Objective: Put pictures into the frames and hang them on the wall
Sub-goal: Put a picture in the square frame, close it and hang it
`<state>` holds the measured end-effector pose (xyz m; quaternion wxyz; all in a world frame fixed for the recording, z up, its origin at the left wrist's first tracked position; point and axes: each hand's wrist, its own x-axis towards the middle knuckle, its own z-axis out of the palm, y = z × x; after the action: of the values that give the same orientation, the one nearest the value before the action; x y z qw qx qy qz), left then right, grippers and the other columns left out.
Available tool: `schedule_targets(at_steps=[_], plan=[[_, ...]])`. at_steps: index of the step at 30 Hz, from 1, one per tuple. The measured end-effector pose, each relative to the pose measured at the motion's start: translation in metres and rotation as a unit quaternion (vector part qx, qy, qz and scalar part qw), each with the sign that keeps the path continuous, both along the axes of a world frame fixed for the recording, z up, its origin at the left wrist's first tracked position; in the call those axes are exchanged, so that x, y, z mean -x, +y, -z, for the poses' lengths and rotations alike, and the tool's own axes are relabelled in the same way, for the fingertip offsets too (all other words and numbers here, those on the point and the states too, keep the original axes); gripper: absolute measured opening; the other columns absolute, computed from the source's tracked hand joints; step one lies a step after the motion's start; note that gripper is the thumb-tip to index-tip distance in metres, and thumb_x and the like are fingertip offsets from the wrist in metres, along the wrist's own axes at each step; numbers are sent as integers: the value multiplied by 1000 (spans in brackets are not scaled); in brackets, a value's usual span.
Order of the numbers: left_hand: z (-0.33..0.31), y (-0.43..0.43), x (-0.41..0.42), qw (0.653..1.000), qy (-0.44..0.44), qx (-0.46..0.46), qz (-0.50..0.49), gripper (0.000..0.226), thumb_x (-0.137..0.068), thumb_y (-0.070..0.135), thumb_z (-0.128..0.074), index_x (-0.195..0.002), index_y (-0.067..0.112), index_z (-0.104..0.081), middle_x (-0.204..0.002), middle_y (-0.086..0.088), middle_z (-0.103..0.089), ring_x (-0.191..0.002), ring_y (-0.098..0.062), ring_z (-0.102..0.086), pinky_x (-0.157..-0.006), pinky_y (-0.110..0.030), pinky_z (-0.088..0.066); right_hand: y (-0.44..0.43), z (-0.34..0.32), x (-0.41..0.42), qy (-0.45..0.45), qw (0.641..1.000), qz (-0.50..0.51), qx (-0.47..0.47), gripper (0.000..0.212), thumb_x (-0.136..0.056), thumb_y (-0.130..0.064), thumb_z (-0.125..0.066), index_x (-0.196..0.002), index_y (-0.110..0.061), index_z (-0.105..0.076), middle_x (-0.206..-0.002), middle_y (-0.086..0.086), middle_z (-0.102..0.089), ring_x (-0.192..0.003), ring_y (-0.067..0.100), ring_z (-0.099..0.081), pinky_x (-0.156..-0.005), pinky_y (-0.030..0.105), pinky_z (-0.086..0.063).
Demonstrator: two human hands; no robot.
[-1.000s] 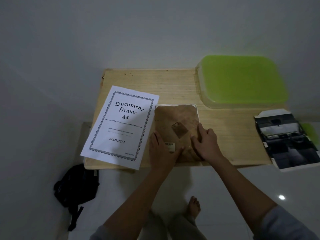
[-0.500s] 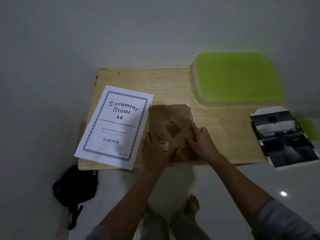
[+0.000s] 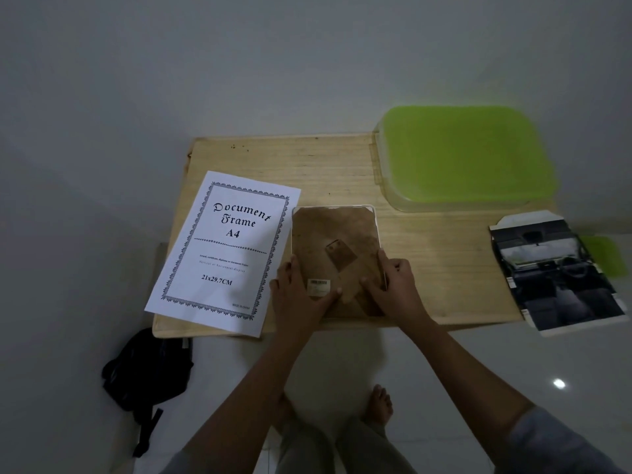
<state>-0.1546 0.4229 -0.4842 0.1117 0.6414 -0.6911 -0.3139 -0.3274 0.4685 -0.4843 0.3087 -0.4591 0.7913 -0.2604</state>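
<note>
The picture frame (image 3: pixel 333 234) lies face down near the worktop's (image 3: pixel 307 165) front edge, brown backing up, the left hand (image 3: pixel 301 295) spread flat on its near-left corner and the right hand (image 3: pixel 393 285) curled over its right rim, a paper insert (image 3: pixel 225 251) just left, and a green-lidded box (image 3: pixel 461 159) behind, its contents hidden.

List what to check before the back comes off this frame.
1. The frame lies face down, brown back up: ok.
2. It sits wholly on the table: ok, though close to the front edge.
3. Both hands are on it: ok. The left hand rests on the near left corner, and the right hand curls its fingers at the right edge.
4. Its retaining tabs are released: cannot tell, too dim.
5. The photo print lies safely on the table: not ok, it juts past the right edge.
</note>
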Motion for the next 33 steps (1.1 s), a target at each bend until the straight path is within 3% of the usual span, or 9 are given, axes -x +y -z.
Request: schedule_targets(at_steps=[4, 11, 20, 26, 30, 33], plan=[[3, 0, -17, 996, 78, -24, 26, 97, -74, 47, -71, -147, 15, -16, -151, -6, -22, -134, -27, -24, -107, -39, -28, 2, -1, -10, 69, 997, -17, -27, 99, -76, -46, -69, -149, -15, -9, -132, 15, -29, -119, 27, -32, -98, 33, -36], [8, -1, -34, 991, 105, -43, 76, 95, -76, 41, -72, -148, 17, -14, -154, -4, -19, -139, -20, -20, -110, -31, -23, -3, -8, -8, 101, 992, -61, -48, 103, -76, -51, -67, -148, -11, -5, -137, 16, -23, -123, 28, -28, -96, 31, -35], [9, 1, -32, 992, 112, -26, 50, 94, -73, 42, -74, -146, 16, -22, -149, -2, -27, -132, -20, -26, -102, -24, -24, -4, -7, -3, 128, 986, -101, -34, 90, -77, -53, -63, -144, -17, -15, -122, 12, -33, -105, 27, -43, -85, 37, -48], [7, 2, -34, 991, 122, -27, 52, 89, -77, 40, -71, -146, 15, -21, -149, -3, -26, -134, -21, -25, -108, -30, -27, -4, -5, -7, 145, 984, -101, -35, 81, -80, -54, -59, -141, -17, -20, -123, 14, -34, -104, 29, -44, -82, 37, -48], [6, -2, -48, 971, 200, -109, 73, 92, -76, 31, -75, -147, 16, -19, -152, -4, -23, -137, -19, -30, -110, -40, -36, 0, -7, 0, 115, 986, -113, -30, 90, -76, -54, -65, -145, -19, -18, -126, 12, -32, -108, 27, -43, -89, 36, -47], [6, -1, -53, 961, 230, -133, 78, 94, -74, 18, -77, -147, 14, -17, -153, -3, -19, -138, -17, -29, -109, -35, -37, 5, -6, 3, 99, 986, -127, -35, 99, -73, -53, -69, -147, -18, -13, -135, 12, -27, -118, 26, -36, -98, 34, -41]])
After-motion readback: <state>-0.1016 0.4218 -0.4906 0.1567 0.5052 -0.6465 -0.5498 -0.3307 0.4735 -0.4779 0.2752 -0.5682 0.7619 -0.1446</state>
